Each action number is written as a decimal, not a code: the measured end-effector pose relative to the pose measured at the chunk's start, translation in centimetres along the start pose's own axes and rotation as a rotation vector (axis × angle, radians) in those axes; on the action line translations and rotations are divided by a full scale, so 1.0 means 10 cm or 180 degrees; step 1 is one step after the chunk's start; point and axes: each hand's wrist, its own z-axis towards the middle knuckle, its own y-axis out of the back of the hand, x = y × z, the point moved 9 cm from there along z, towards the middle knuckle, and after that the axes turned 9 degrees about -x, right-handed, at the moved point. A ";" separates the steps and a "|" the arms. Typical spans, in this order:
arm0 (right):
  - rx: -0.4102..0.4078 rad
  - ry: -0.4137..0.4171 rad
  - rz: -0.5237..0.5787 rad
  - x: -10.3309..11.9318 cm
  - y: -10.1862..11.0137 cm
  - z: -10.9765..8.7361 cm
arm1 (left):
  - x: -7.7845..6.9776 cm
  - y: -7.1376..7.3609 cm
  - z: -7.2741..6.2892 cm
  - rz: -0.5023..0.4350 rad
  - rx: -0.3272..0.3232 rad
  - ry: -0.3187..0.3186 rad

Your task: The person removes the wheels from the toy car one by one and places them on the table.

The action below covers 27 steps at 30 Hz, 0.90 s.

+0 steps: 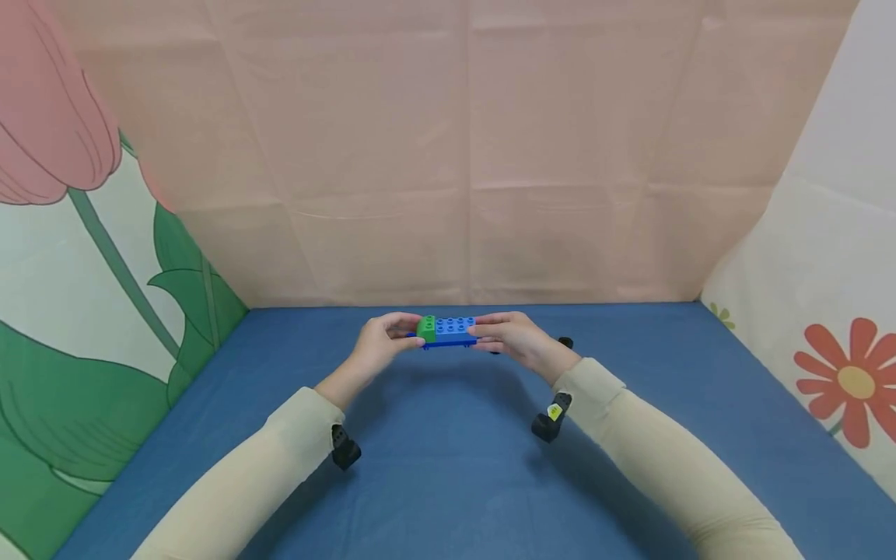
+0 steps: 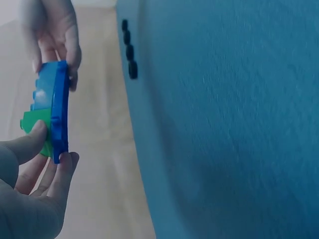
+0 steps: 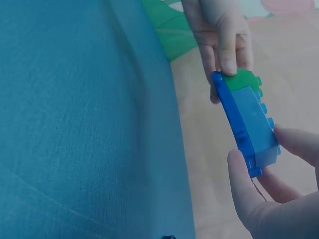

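Note:
Both hands hold a small toy-brick assembly above the far part of the table. Its dark blue base (image 1: 453,341) carries a green brick (image 1: 426,330) at the left end and a longer, lighter blue studded brick (image 2: 45,87) beside it. My left hand (image 1: 374,342) pinches the green end, thumb against the green brick and fingers under the base, as the left wrist view shows. At the other end, my right hand (image 1: 521,338) grips the blue brick and base between thumb and fingers. In the right wrist view the assembly (image 3: 254,119) is tilted.
A blue cloth covers the table (image 1: 448,467). Several small black round pieces (image 2: 129,52) stand in a row on it, partly hidden behind the right hand in the head view. A beige sheet (image 1: 462,155) hangs behind, with flower-printed sheets at the left and right sides.

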 end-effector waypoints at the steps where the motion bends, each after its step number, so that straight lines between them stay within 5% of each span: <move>1: -0.0039 -0.0004 -0.0028 -0.01 -0.01 0.03 | 0.01 0.01 0.02 0.0036 -0.0015 -0.0009; 8: -0.0356 0.0040 -0.0439 -0.12 -0.06 0.23 | 0.19 0.01 0.14 0.0433 -0.0131 0.0093; 27: -0.0802 -0.0040 -0.0541 -0.40 -0.17 0.55 | 0.53 -0.13 0.44 0.0962 -0.0094 0.0286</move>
